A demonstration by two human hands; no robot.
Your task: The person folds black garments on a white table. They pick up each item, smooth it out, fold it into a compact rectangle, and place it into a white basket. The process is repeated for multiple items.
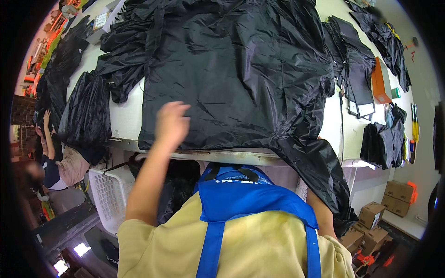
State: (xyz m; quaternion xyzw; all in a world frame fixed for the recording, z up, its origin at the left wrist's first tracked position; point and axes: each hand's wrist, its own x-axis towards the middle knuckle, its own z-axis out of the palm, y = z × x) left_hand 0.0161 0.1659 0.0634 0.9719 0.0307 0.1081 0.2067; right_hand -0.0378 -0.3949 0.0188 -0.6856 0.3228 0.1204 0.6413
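A large black garment (208,74) of thin, glossy fabric lies spread and creased over the white table in front of me. Its narrower, sleeve-like part (320,171) hangs over the near edge at the right. My left hand (172,123) is over the garment's near left part, smeared by motion; I cannot tell whether it touches the cloth or how its fingers are held. On the right, my forearm (322,211) passes behind the hanging black cloth. That cloth hides most of my right hand, and its fingers cannot be made out.
More black fabric pieces (85,111) lie at the left; dark cut pieces (354,69) lie at the right near an orange box (381,81). A white plastic basket (109,197) stands below the table. Cardboard boxes (371,215) are at lower right. Another person (60,167) works at far left.
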